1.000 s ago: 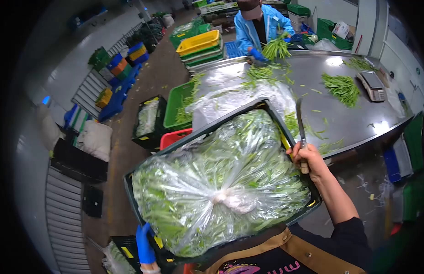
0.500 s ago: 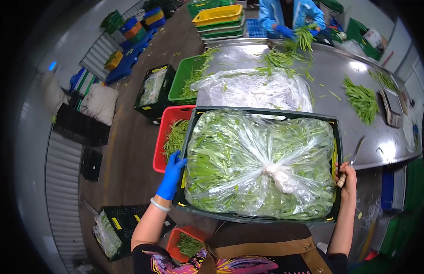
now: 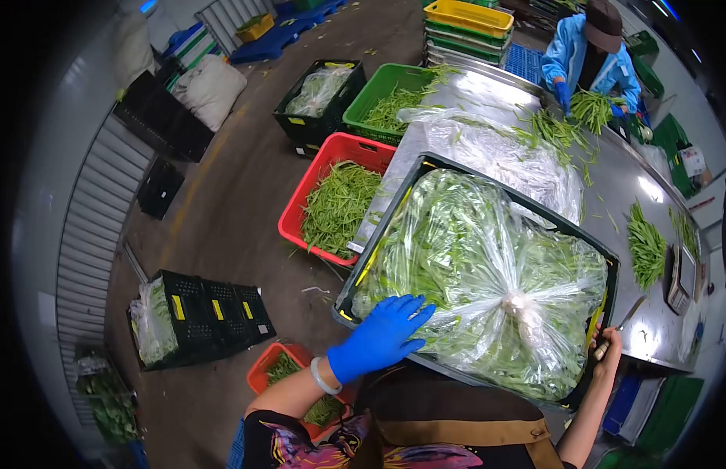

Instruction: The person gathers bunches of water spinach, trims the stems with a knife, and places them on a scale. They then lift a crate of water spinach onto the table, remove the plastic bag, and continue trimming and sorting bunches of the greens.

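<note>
A dark green crate (image 3: 343,309) sits tilted before me at the near end of the metal table. In it lies a clear plastic bag (image 3: 472,258) of leafy green stalks, its neck twisted into a knot. My left hand (image 3: 382,334), in a blue glove, rests flat on the bag's near left part with fingers spread. My bare right hand (image 3: 608,353) is at the crate's right side, closed around the wooden handle of a knife (image 3: 631,314), blade pointing up and away. Whether some of its fingers also grip the crate's rim is hard to see.
Crumpled clear plastic (image 3: 527,168) lies on the metal table (image 3: 652,332) beside loose stalks and a scale (image 3: 680,280). A co-worker (image 3: 590,59) holds stalks across it. Left stand red (image 3: 300,195) and green (image 3: 359,117) crates of stalks. Black crates (image 3: 222,313) stand on the floor.
My left hand has left the crate's left edge and moved onto the bag. The crate now sits more slanted and further right in view. My right hand keeps the knife.
</note>
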Demonstrator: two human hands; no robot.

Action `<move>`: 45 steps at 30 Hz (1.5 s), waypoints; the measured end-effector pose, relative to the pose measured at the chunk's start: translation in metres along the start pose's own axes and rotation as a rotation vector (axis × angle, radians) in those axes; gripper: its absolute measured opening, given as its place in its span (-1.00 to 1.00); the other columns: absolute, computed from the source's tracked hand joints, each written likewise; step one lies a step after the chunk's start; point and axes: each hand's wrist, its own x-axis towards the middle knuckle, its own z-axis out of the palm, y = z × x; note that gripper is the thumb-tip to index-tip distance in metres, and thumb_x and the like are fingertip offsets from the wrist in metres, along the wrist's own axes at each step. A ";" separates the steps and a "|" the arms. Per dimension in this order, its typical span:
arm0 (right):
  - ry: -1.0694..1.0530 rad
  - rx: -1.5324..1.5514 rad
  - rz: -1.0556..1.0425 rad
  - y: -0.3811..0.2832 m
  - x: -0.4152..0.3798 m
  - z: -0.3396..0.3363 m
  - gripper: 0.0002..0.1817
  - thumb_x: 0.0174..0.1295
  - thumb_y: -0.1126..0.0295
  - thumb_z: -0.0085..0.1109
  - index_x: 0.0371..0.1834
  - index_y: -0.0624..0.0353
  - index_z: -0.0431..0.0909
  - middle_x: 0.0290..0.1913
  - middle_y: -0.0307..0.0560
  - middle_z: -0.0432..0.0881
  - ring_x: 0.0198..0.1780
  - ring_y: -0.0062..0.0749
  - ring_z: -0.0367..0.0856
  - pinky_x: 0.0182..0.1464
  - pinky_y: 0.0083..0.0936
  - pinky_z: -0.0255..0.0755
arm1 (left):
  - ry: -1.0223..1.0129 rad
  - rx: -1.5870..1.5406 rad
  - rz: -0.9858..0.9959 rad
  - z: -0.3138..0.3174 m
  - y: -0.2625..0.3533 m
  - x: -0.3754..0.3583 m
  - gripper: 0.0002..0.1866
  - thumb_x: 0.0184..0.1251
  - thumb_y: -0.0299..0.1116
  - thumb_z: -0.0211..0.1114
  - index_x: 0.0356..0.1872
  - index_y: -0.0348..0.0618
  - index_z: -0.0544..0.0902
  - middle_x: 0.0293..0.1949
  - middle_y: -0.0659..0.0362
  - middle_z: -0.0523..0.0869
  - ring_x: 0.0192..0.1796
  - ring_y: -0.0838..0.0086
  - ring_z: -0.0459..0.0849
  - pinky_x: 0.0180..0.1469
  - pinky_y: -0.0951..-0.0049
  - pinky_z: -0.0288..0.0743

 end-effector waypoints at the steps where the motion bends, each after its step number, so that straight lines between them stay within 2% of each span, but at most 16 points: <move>1: 0.002 0.011 0.001 0.001 -0.001 -0.001 -0.95 0.11 0.38 0.07 -0.38 0.03 0.43 -0.16 -0.09 0.65 -0.34 -0.43 0.56 -0.47 -0.56 0.45 | 0.003 -0.064 -0.005 -0.002 -0.003 -0.004 -0.40 0.32 -0.17 0.30 0.36 -0.12 0.44 0.31 -0.12 0.48 0.30 -0.01 0.46 0.34 0.06 0.32; 3: -0.023 0.098 0.026 -0.004 -0.008 0.002 -0.90 0.10 0.42 0.07 -0.31 0.06 0.48 -0.16 -0.07 0.66 -0.32 -0.39 0.57 -0.39 -0.56 0.49 | 0.009 -0.187 0.008 -0.008 -0.013 -0.012 -0.48 0.30 -0.24 0.31 0.27 -0.14 0.54 0.26 -0.10 0.54 0.28 0.03 0.49 0.31 0.11 0.36; 5: -0.076 0.244 0.050 -0.014 -0.028 0.007 -0.85 0.09 0.44 0.06 -0.25 0.08 0.52 -0.14 -0.05 0.67 -0.31 -0.38 0.58 -0.31 -0.55 0.52 | 0.252 -0.314 -0.089 -0.019 -0.034 -0.026 -0.52 0.26 -0.33 0.34 0.21 -0.18 0.57 0.19 -0.05 0.59 0.24 0.08 0.53 0.28 0.16 0.39; 6: -0.139 0.253 0.025 0.003 -0.005 -0.043 -0.83 0.08 0.45 0.06 -0.24 0.14 0.54 -0.12 -0.04 0.67 -0.30 -0.41 0.59 -0.26 -0.56 0.53 | 0.370 -0.375 -0.110 -0.026 -0.051 -0.025 -0.54 0.23 -0.37 0.36 0.18 -0.20 0.59 0.15 -0.02 0.62 0.23 0.10 0.55 0.26 0.18 0.41; 7: -0.202 0.263 0.002 0.021 0.020 -0.096 -0.80 0.08 0.47 0.06 -0.22 0.20 0.56 -0.10 -0.03 0.68 -0.29 -0.45 0.60 -0.20 -0.56 0.54 | 0.578 -0.253 -0.224 -0.023 -0.063 -0.029 -0.48 0.16 -0.50 0.37 0.21 -0.20 0.57 0.16 0.01 0.62 0.23 0.15 0.55 0.27 0.23 0.39; 8: -0.095 0.202 -0.001 0.026 0.004 -0.094 -0.80 0.06 0.46 0.07 -0.24 0.21 0.57 -0.16 -0.08 0.66 -0.32 -0.46 0.59 -0.24 -0.57 0.52 | 0.658 -0.319 -0.251 -0.030 -0.075 -0.024 -0.46 0.19 -0.49 0.37 0.25 -0.21 0.53 0.20 0.03 0.60 0.28 0.20 0.53 0.33 0.25 0.34; 9: 0.014 0.147 0.004 0.033 -0.008 -0.094 -0.80 0.05 0.45 0.08 -0.25 0.21 0.58 -0.23 -0.13 0.65 -0.36 -0.48 0.57 -0.27 -0.58 0.50 | 0.633 -0.430 -0.290 -0.023 -0.098 -0.023 -0.31 0.20 -0.50 0.37 0.40 -0.21 0.38 0.36 0.04 0.47 0.39 0.24 0.43 0.42 0.25 0.25; 10: 0.014 -0.079 0.019 0.057 -0.006 -0.119 -0.78 0.03 0.42 0.11 -0.24 0.18 0.63 -0.30 -0.18 0.64 -0.40 -0.49 0.54 -0.26 -0.58 0.48 | 0.575 -0.612 -0.292 -0.018 -0.107 -0.018 -0.24 0.20 -0.50 0.37 0.46 -0.22 0.28 0.42 0.05 0.38 0.44 0.26 0.36 0.45 0.25 0.20; 11: 0.112 -0.192 0.069 0.109 0.017 -0.154 -0.77 0.08 0.36 0.11 -0.23 0.16 0.66 -0.29 -0.16 0.69 -0.35 -0.49 0.61 -0.27 -0.57 0.51 | 0.515 -0.788 -0.298 -0.015 -0.112 -0.011 -0.17 0.20 -0.50 0.37 0.51 -0.23 0.18 0.48 0.06 0.29 0.49 0.27 0.29 0.49 0.25 0.14; 12: 0.224 -0.543 -0.111 0.188 0.062 -0.202 -0.73 0.16 0.25 0.14 -0.21 0.17 0.68 -0.33 -0.13 0.73 -0.38 -0.43 0.68 -0.37 -0.47 0.57 | 0.444 -0.849 -0.293 -0.015 -0.111 -0.004 -0.15 0.20 -0.51 0.37 0.52 -0.23 0.15 0.50 0.07 0.26 0.50 0.28 0.27 0.50 0.26 0.13; 14: 0.385 -0.790 0.021 0.237 0.051 -0.175 -0.73 0.16 0.25 0.14 -0.21 0.17 0.68 -0.33 -0.13 0.73 -0.38 -0.42 0.68 -0.37 -0.46 0.57 | 0.330 -0.942 -0.282 -0.020 -0.111 0.002 -0.10 0.20 -0.52 0.36 0.55 -0.24 0.07 0.52 0.08 0.20 0.52 0.28 0.22 0.51 0.28 0.09; 15: 0.396 -0.797 0.107 0.254 0.041 -0.157 -0.73 0.16 0.25 0.14 -0.21 0.17 0.68 -0.33 -0.13 0.73 -0.38 -0.42 0.68 -0.37 -0.46 0.57 | 0.408 -1.101 -0.248 -0.005 -0.128 0.001 -0.13 0.20 -0.52 0.35 0.53 -0.26 0.11 0.50 0.05 0.24 0.53 0.27 0.21 0.53 0.29 0.05; 18: 0.378 -0.769 0.267 0.290 0.015 -0.113 -0.73 0.16 0.24 0.14 -0.21 0.17 0.68 -0.33 -0.13 0.73 -0.39 -0.42 0.69 -0.38 -0.45 0.57 | 0.425 -1.185 -0.283 -0.001 -0.135 -0.001 -0.14 0.18 -0.54 0.35 0.52 -0.28 0.14 0.48 0.03 0.28 0.52 0.27 0.22 0.54 0.29 0.05; 30: 0.335 -0.746 0.299 0.263 -0.005 -0.080 -0.72 0.18 0.22 0.14 -0.21 0.17 0.68 -0.34 -0.12 0.73 -0.40 -0.40 0.69 -0.40 -0.43 0.57 | 0.407 -1.350 -0.215 -0.012 -0.122 0.001 -0.22 0.19 -0.54 0.33 0.47 -0.30 0.24 0.42 0.07 0.36 0.44 0.33 0.34 0.49 0.34 0.15; 37: 0.323 -0.740 0.312 0.256 -0.020 -0.074 -0.71 0.19 0.21 0.13 -0.22 0.17 0.68 -0.34 -0.12 0.74 -0.41 -0.38 0.69 -0.42 -0.41 0.57 | 0.412 -1.310 -0.155 -0.011 -0.127 0.000 -0.26 0.18 -0.56 0.33 0.44 -0.30 0.30 0.39 0.10 0.40 0.40 0.34 0.39 0.47 0.34 0.20; 45: 0.252 -0.737 0.360 0.248 -0.023 -0.080 -0.71 0.20 0.19 0.13 -0.22 0.16 0.69 -0.35 -0.11 0.74 -0.42 -0.37 0.69 -0.43 -0.40 0.57 | 0.424 -1.325 -0.250 -0.020 -0.125 0.008 -0.30 0.15 -0.60 0.33 0.39 -0.32 0.34 0.33 0.06 0.47 0.34 0.31 0.47 0.43 0.31 0.29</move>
